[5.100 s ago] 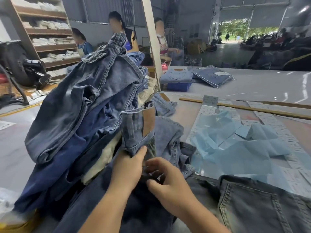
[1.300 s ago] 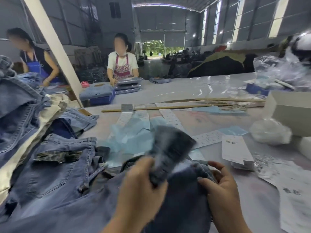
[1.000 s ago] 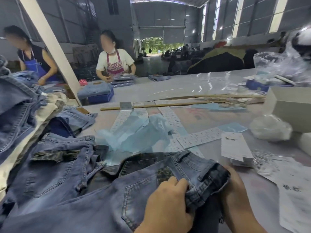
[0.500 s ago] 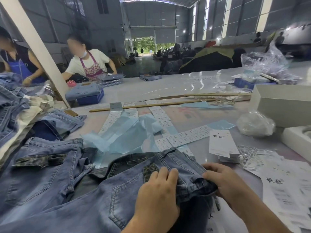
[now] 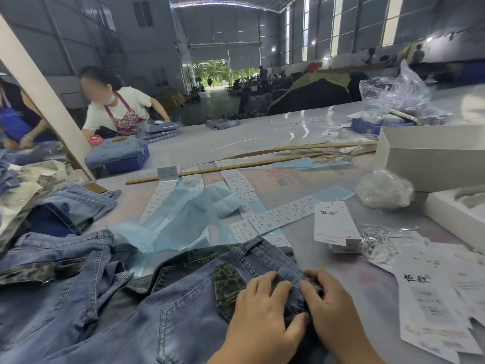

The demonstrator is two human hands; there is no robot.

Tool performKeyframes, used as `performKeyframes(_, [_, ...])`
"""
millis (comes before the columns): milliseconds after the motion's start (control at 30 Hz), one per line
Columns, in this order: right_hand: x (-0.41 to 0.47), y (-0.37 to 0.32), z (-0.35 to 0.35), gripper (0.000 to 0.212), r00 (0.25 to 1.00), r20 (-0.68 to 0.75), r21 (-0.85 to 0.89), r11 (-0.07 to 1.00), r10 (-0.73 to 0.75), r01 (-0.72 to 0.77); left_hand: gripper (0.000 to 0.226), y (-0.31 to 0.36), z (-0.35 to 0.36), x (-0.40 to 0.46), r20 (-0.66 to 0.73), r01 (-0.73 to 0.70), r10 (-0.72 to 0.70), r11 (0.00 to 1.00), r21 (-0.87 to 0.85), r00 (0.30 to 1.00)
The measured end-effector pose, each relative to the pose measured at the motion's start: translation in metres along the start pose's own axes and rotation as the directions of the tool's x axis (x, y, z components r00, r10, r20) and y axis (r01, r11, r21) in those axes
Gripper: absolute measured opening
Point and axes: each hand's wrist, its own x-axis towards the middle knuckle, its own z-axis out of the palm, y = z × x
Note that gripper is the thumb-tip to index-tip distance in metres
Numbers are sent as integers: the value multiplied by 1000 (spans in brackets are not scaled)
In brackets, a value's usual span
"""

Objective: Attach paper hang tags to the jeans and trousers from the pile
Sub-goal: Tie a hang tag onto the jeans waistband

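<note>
A: Jeans (image 5: 183, 306) lie flat on the table (image 5: 301, 185), waistband up front, both hands on it!

B: Left hand (image 5: 262, 319) and right hand (image 5: 333, 311) pinch the denim at the waistband edge.

A: Best move, I'd say: keep the fabric taut and expose a belt loop.

B: Hang tags (image 5: 333, 224) wait just beyond, untouched.

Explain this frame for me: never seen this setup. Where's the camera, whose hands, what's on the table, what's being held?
No robot: one wide-angle camera on a person's head, looking down at their hands. The left hand and right hand both grip the waistband of the jeans spread on the table. More jeans in the pile lie to the left. A stack of white hang tags sits to the right, with blue tissue paper and label strips beyond. No tag is in hand yet.
</note>
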Motion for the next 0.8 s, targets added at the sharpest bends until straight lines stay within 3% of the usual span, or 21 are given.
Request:
performKeyframes(267, [8, 9, -2, 13, 1000, -8, 42, 999, -23, 23, 68, 12, 9, 23, 54, -39, 39, 999, -5, 998])
performKeyframes(467, [19, 21, -13, 20, 983, -166, 171, 984, 74, -45, 65, 21, 8, 44, 148, -102, 100, 995, 7, 984])
performKeyframes(600, [37, 24, -34, 22, 978, -205, 10, 1000, 31, -29, 63, 36, 4, 64, 151, -92, 84, 994, 50, 985])
performKeyframes(733, [60, 23, -57, 16, 914, -398, -178, 984, -82, 11, 46, 67, 1, 95, 94, -165, 155, 980, 108, 983])
performKeyframes(800, [69, 28, -63, 15, 875, -467, -224, 974, -128, 23, 33, 87, 1, 114, 76, -217, 213, 975, 52, 974])
